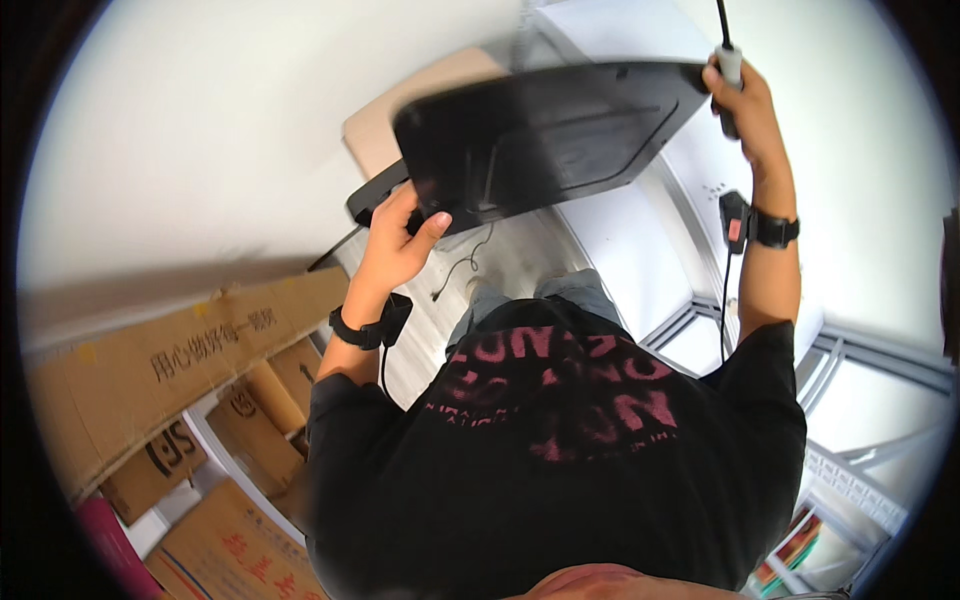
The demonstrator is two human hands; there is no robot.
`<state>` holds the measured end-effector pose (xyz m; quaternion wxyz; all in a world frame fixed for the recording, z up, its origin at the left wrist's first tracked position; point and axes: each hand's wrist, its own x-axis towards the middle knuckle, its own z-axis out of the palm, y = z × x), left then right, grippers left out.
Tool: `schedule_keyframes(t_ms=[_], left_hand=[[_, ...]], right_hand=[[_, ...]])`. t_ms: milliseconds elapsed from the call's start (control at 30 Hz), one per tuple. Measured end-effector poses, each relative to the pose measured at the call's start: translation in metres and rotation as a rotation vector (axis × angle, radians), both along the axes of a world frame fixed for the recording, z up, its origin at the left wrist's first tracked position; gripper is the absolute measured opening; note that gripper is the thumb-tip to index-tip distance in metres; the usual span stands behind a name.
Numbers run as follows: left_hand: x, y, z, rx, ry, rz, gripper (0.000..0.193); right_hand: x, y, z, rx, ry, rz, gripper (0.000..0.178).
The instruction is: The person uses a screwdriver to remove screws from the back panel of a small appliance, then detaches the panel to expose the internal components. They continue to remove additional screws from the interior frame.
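Observation:
A large black panel (pixel 550 135) with rounded corners and a raised outline is held up in front of me, tilted. My left hand (pixel 400 235) grips its near left corner, thumb on the face toward me. At the far right corner, my right hand (pixel 745 105) pinches the panel's edge. The same hand has its fingers around a screwdriver-like tool (pixel 730 65) with a grey and black handle, its dark shaft pointing up. Behind the left hand, another black part (pixel 378 192) shows; whether it joins the panel I cannot tell.
Cardboard boxes (pixel 225 335) stand along the left on shelving. A tan carton (pixel 385 125) sits behind the panel against the wall. White metal-framed shelves (pixel 640 235) are at the right. A black cable (pixel 465 265) lies on the grey floor. Black straps with small devices circle both wrists.

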<state>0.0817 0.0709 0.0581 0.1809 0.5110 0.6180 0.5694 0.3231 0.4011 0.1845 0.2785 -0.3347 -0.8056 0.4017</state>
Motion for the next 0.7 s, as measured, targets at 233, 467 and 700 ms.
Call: schedule_keyframes(t_ms=[233,467,700], left_hand=[[0.040,0.098,0.002,0.178,-0.156,0.048,0.027],[0.078,0.220,0.001,0.183,-0.471,0.024,0.019],[0.105,0.324,-0.032,0.007,-0.824,0.004,0.019]], right_hand=[[0.033,0.070,0.077,-0.021,0.158,-0.167,0.019],[0.093,0.162,0.014,0.001,0.169,-0.273,0.041],[0.150,0.184,-0.084,-0.213,-0.193,-0.272,0.047]])
